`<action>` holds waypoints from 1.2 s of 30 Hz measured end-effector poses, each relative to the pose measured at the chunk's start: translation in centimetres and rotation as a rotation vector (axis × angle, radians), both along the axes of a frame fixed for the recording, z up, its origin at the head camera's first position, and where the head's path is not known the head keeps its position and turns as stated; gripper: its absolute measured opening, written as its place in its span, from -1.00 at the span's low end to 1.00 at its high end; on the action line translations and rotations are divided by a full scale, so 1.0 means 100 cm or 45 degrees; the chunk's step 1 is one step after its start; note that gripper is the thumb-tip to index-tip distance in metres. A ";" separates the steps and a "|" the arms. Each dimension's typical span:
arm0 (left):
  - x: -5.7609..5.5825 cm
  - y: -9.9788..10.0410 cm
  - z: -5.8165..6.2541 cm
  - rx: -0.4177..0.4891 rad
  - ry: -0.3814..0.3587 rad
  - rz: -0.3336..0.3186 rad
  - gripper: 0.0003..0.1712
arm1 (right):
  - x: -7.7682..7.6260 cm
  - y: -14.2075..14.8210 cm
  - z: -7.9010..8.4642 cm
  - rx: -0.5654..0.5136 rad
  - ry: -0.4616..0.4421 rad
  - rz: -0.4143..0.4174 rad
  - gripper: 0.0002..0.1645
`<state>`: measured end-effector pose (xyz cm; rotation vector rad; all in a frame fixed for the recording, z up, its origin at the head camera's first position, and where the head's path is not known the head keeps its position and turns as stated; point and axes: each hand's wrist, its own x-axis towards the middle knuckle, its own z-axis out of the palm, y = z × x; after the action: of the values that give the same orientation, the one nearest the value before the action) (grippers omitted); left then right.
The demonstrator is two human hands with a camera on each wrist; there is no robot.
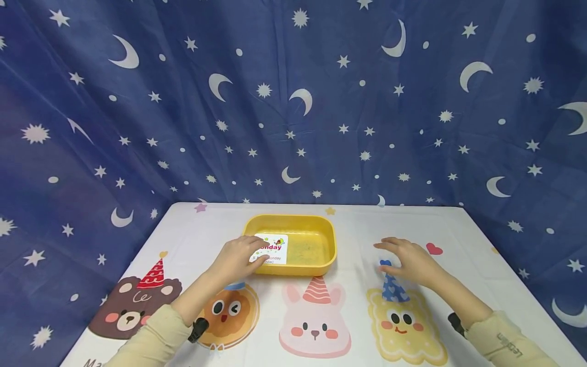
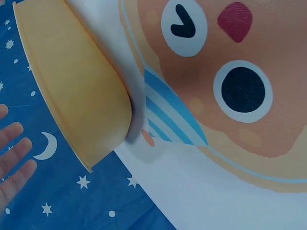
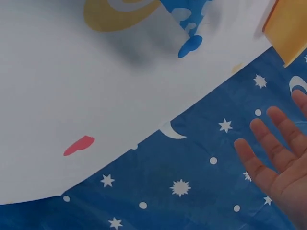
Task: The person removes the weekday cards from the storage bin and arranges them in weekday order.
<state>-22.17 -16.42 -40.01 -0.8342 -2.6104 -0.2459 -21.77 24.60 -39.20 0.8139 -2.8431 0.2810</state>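
A yellow tray [image 1: 314,272] stands near the back of the white table, its outer wall also in the left wrist view. Inside its left half is a white card [image 1: 278,250] printed with "Monday" and a small colourful picture. My left hand [image 1: 236,259] hovers at the tray's left end, fingers spread and covering part of the card from the head camera. In the left wrist view its fingers [image 2: 17,155] hold nothing. Well to the tray's right, my right hand [image 1: 410,261] is raised over the table with loosely extended fingers and nothing in them.
The white tablecloth [image 1: 357,316] carries printed cartoon figures, among them a bear, a rabbit and a biscuit in party hats. A dark blue curtain [image 1: 321,168] with moons and stars hangs behind the table and along its sides.
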 end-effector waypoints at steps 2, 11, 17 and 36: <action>-0.001 0.000 0.001 0.008 0.020 -0.005 -0.71 | -0.001 0.000 0.001 -0.016 -0.001 -0.010 -0.45; -0.006 -0.001 0.005 0.124 0.032 0.055 -0.77 | -0.009 -0.005 0.005 -0.087 0.004 -0.026 -0.60; -0.010 -0.005 0.000 0.231 -0.014 0.158 -0.79 | -0.017 -0.015 0.007 -0.152 -0.052 -0.064 -0.61; -0.016 -0.038 -0.018 0.605 -0.435 0.438 -0.58 | -0.035 -0.065 0.019 -0.458 -0.286 -0.081 -0.73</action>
<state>-23.78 -20.25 -41.77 -0.1869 -2.7603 -0.9306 -25.31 18.09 -37.29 0.6511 -2.8787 0.8953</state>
